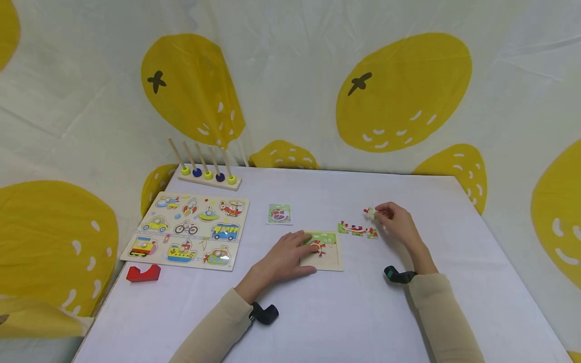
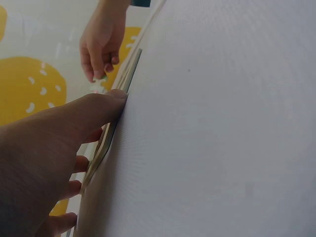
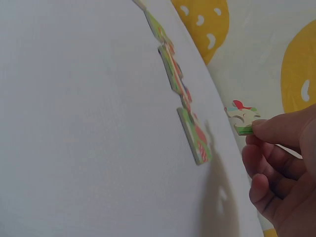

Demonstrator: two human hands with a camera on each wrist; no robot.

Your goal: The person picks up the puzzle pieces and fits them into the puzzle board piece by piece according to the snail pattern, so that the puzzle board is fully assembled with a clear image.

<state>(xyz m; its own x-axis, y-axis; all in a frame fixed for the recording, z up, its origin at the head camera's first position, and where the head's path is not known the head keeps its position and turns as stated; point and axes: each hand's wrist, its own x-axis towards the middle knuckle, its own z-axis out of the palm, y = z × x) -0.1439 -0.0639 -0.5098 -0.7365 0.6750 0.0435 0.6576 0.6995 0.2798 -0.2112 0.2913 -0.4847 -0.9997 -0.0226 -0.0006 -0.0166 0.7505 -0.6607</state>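
Observation:
My left hand (image 1: 287, 254) rests over the left side of a small wooden puzzle tray (image 1: 333, 261), fingers spread and fairly straight. In the left wrist view, its thumb (image 2: 106, 106) touches the tray's edge. A green strip and a red-and-white picture part show inside the tray; the hand covers some of it. To the right, my right hand (image 1: 398, 224) pinches a puzzle piece (image 3: 244, 118) between thumb and fingers, above the table. That piece is cream with red and green parts. Just left of this hand, several loose puzzle pieces (image 1: 357, 230) lie in a row.
A small picture card (image 1: 279, 214) lies behind the tray. At the left are a large vehicle peg puzzle (image 1: 186, 229), a red arch-shaped block (image 1: 143, 273) and a peg stand (image 1: 210, 181) with yellow and blue rings. A patterned curtain hangs behind the white table (image 1: 345, 322).

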